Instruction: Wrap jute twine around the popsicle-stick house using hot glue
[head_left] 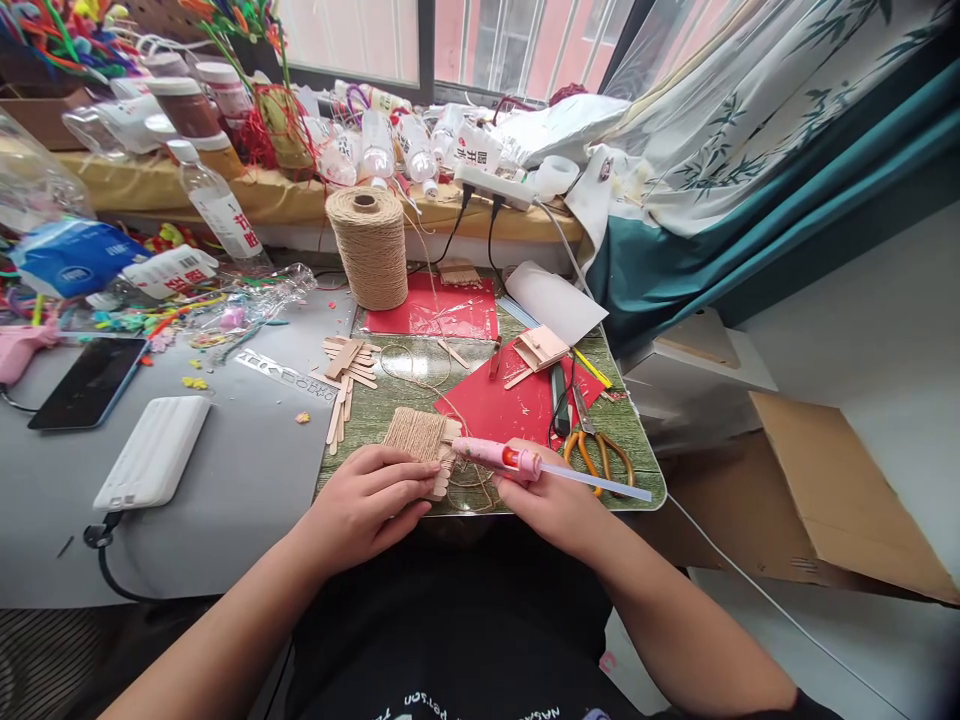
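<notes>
A craft-stick panel [417, 434], mostly wrapped in brown twine, lies at the near edge of the green mat. My left hand [379, 490] holds it, fingers across its top and thumb along the near side. Bare stick ends show at the panel's right. My right hand [551, 500] is closed around a pink hot glue gun [495, 456], its nozzle pointing left at those bare ends. A long translucent glue stick [600, 480] sticks out of the gun's back. Loose twine loops lie under the gun, and its handle is hidden by my hand.
A big twine spool [367, 245] stands at the back, its strand running to the panel. Loose craft sticks [349, 365] lie left. Scissors [596, 440], a utility knife [559, 398] and red sheets [487, 395] are right. A power bank [154, 452] and phone [90, 382] sit far left.
</notes>
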